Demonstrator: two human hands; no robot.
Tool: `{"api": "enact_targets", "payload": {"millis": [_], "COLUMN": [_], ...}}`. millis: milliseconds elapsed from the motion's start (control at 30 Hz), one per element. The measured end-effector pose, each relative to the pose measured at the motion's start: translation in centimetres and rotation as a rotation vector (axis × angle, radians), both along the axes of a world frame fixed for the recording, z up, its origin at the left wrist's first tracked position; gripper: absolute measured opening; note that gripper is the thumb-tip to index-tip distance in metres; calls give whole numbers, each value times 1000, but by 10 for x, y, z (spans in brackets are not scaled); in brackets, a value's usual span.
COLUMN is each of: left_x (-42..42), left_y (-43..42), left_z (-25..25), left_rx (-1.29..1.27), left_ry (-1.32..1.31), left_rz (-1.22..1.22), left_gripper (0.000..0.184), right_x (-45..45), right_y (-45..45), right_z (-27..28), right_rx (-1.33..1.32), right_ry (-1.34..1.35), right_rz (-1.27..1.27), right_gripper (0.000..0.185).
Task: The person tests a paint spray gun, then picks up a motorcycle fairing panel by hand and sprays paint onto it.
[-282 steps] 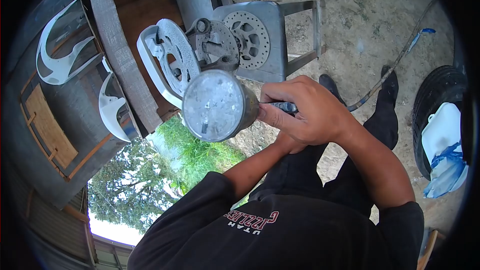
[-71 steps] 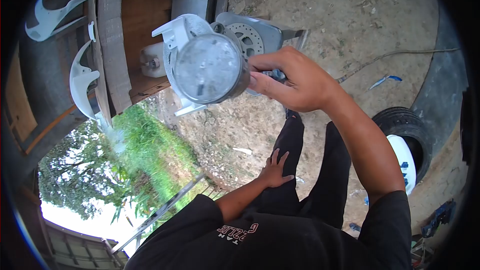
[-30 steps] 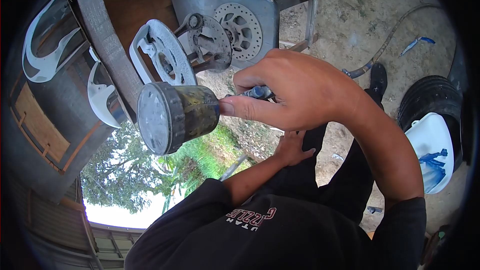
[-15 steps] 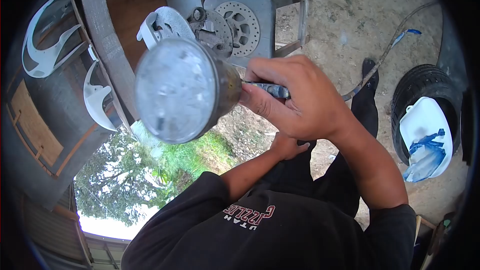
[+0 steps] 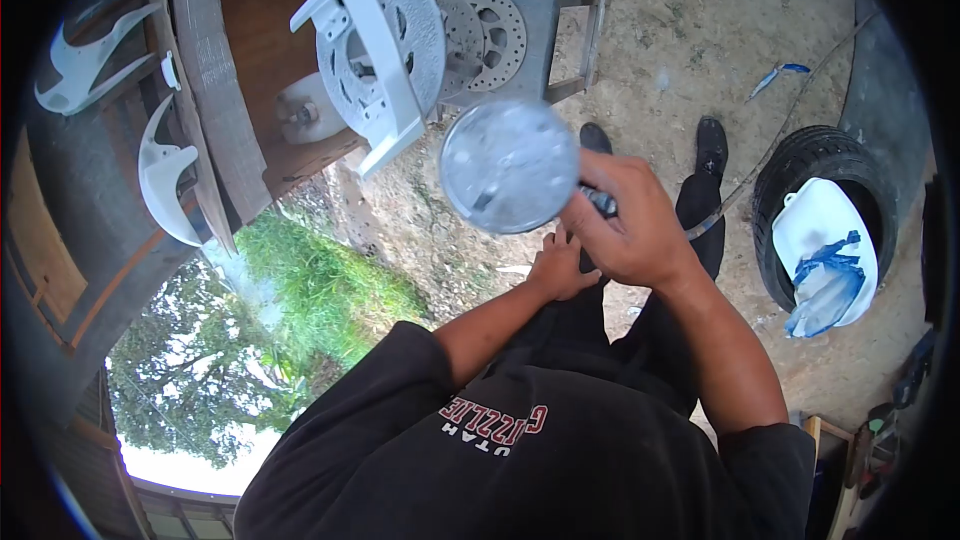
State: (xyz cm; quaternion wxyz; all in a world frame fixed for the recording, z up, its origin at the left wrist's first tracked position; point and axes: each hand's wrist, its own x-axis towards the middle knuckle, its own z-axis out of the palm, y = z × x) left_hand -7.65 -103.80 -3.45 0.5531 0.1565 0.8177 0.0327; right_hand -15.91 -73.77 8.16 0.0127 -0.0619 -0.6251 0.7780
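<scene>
- Spray gun (image 5: 510, 165), held up in front of the person's body; its round, smeared cup lid faces the camera and hides most of what lies behind, the nozzle included.
- The right hand (image 5: 635, 225) is curled around the handle, thumb and fingers closed on a dark fitting (image 5: 600, 200) at the cup's side. How far any trigger is pulled, I cannot tell.
- From those fingers the cup lies towards the left and slightly forward. The line from grip to cup runs leftward; the cup's own round axis seems to point up at the camera.
- The right is the hand on the gun. The left hand (image 5: 565, 268) is just below the cup in view, fingers spread, resting on the dark trousers at the thigh, with nothing seen in it.
- Beyond the cup, forward and to the left, stands a white slotted disc (image 5: 425, 25) with a white bracket (image 5: 375, 60) across its face, apart from the gun.
- Behind that, a drilled metal disc (image 5: 507, 52) lies over a grey stool (image 5: 539, 22).
- Farther left, white curved panels (image 5: 165, 170) are by a wooden board (image 5: 215, 60).
- Off to the right, a white tub (image 5: 815, 205) with blue wrapping (image 5: 830, 290) rests on a tyre (image 5: 775, 175).
</scene>
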Motion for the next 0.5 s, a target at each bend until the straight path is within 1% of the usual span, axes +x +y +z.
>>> {"api": "enact_targets", "payload": {"millis": [33, 67, 100, 200, 233, 267, 333, 367, 467, 500], "left_x": [-4, -5, -2, 5, 6, 7, 9, 21, 34, 38], "left_y": [5, 7, 1, -11, -14, -15, -16, -36, -66, -74], "left_z": [6, 9, 7, -3, -2, -2, -4, -22, -39, -38], "left_rx": [-74, -149, -102, -88, -44, -67, -109, 12, 385, 458], "left_ry": [-28, -56, -27, -15, -15, -27, -49, 19, 13, 23], "left_rz": [-9, -17, -27, -15, 13, 21, 25, -11, 131, 186], "left_gripper": [105, 110, 110, 109, 111, 110, 110, 107, 93, 93], "right_x": [1, 2, 3, 19, 28, 36, 44, 45, 38, 37], "right_y": [1, 3, 3, 2, -3, -9, -16, -19, -37, -43], "right_z": [7, 15, 24, 24, 16, 9, 7, 9, 34, 35], "right_rx": [-8, -16, -26, -37, 11, 59, 215, 320, 331, 309], "right_ry": [29, -1, -31, -141, -145, -148, -31, 89, 60, 66], "right_rz": [-52, -92, -132, -163, -206, -251, -308, -318, -296, -249], "right_gripper": [35, 32, 30, 25, 25, 26, 29, 31, 33, 33]}}
